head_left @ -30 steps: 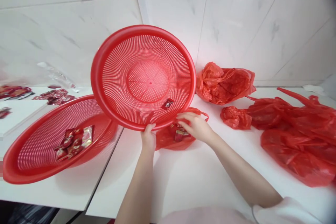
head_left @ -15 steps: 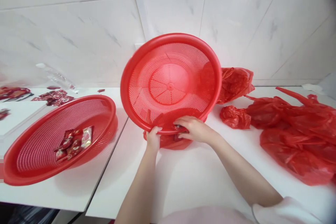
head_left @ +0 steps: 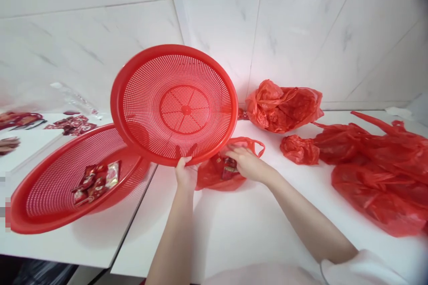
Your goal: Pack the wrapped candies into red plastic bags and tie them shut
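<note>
My left hand (head_left: 185,173) grips the lower rim of a round red plastic colander basket (head_left: 174,104), held up on edge with its inside facing me. My right hand (head_left: 245,164) rests at the mouth of a small red plastic bag (head_left: 214,173) lying on the white table, its fingers curled on the bag's edge beside small red packets (head_left: 229,168) inside. A second red basket (head_left: 76,178) lies tilted at the left with several red wrapped packets (head_left: 96,180) in it.
Crumpled red plastic bags lie at the back (head_left: 284,107) and a big heap of them at the right (head_left: 377,173). More red packets (head_left: 72,124) lie at the far left on another white table. A white tiled wall stands close behind.
The raised basket swung right over the small bag, then back left, and the loose packet inside it is gone. My right hand stays at the bag's mouth.
</note>
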Tool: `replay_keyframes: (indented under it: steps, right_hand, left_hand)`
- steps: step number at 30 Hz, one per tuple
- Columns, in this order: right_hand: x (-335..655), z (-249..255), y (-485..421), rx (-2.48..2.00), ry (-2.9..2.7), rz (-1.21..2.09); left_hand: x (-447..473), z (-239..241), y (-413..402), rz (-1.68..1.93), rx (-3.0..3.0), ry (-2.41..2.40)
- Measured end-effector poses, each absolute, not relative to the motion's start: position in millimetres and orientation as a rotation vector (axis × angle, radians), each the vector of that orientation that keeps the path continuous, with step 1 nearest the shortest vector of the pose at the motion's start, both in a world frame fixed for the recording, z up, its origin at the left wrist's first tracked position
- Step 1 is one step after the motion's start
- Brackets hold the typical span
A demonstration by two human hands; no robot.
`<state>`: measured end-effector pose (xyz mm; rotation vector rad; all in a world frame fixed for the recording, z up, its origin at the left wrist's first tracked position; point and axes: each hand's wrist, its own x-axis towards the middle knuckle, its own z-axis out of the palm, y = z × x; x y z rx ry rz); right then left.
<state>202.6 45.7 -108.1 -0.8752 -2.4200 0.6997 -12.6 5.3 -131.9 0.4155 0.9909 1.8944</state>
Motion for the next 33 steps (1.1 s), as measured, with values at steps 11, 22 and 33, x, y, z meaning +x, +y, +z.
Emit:
replay_keyframes:
  steps: [11,22,33]
  right_hand:
    - [207.6,-79.2,45.0,-0.938,-1.163,1.623]
    - [216.7,-65.3,47.2,-0.706,-0.710,1.451]
    - [224.4,-57.6,44.1,-0.648,-0.721,1.385]
  left_hand:
    - [-16.7,-111.4,-12.8,1.544,0.718,0.800]
    - [-65.3,-125.3,-9.7,2.292,0.088,1.830]
    - [-83.7,-126.2,-15.5,2.186,0.136,2.135]
